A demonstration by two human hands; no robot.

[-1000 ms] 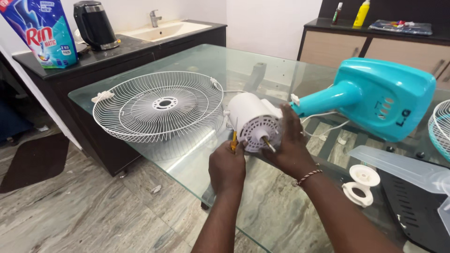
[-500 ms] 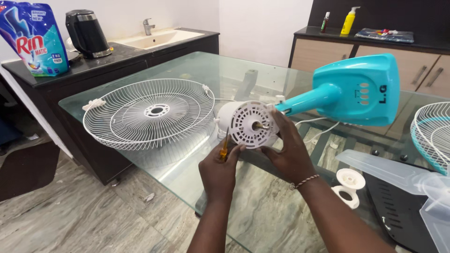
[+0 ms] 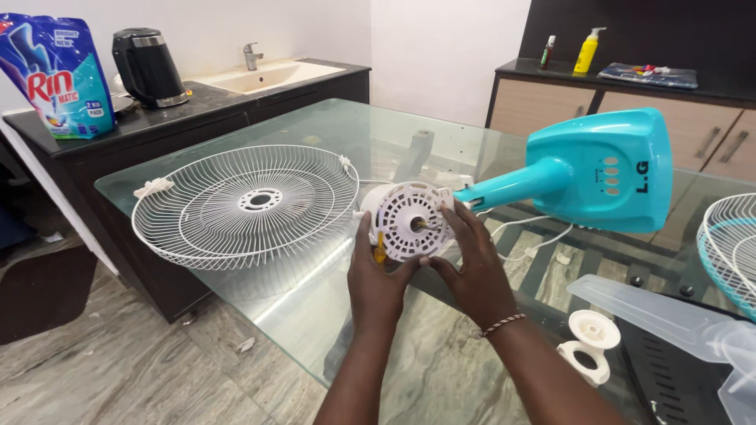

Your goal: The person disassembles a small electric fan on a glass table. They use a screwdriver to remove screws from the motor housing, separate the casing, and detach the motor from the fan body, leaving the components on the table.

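A table fan lies on its side on the glass table (image 3: 315,134). Its white round motor housing (image 3: 405,220) faces me, with the metal shaft at its centre, and the teal neck and base (image 3: 598,173) stretch off to the right. My left hand (image 3: 374,279) cups the lower left of the housing and pinches a small yellow-handled screwdriver (image 3: 380,245) against it. My right hand (image 3: 468,264) grips the housing's right and lower side. A white wire fan guard (image 3: 244,205) lies flat just left of the housing.
A white plastic nut piece (image 3: 591,337) and a clear fan blade (image 3: 669,315) lie at the right, near a second guard with a teal rim (image 3: 728,236). Behind stand a dark counter with a sink (image 3: 260,75), a kettle (image 3: 146,67) and a detergent pouch (image 3: 51,71). Bottles stand on a cabinet (image 3: 587,51).
Both hands have turned the motor housing so its front faces me squarely. The left hand has moved up against the housing with the screwdriver. The teal base has swung round.
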